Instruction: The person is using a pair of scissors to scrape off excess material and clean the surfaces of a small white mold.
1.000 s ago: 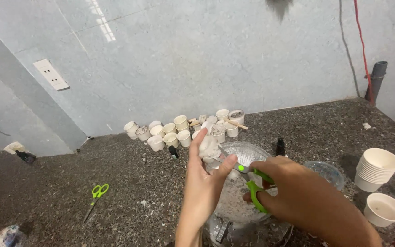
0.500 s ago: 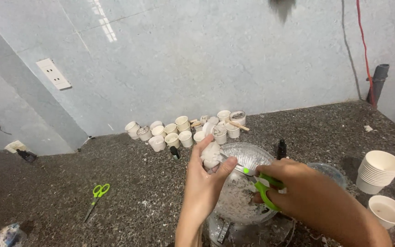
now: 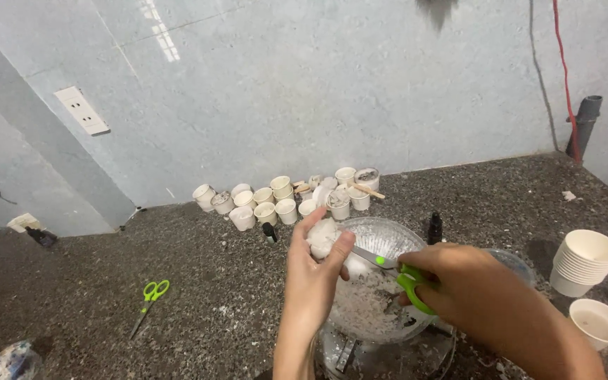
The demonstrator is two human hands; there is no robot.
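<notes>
A: What's changed in the last second?

B: The left hand [image 3: 316, 278] has turned. A second ago its fingers were spread, with the white lump [image 3: 323, 236] loose at the fingertips. Now thumb and fingers are pressed together, pinching the lump over the bowl [image 3: 388, 236]. The scissors [image 3: 395, 271] have slid in nearer to it.

A: Meaning?

B: I'd judge the lump is now steadied for a snip, with the pieces falling into the bowl.

A: Which way do the scissors point?

B: Their long axis runs from the green handles at about 4 o'clock to the tips at about 10 o'clock, aimed at the lump. The blades look nearly closed.

A: And the right hand [image 3: 469, 288]?

B: Its fingers are curled tight through the handles.

A: Anything else nearby?

B: A second pair of green scissors [image 3: 149, 299] lies at 9 o'clock, well apart. Small cups [image 3: 283, 200] cluster at 12 o'clock.
</notes>
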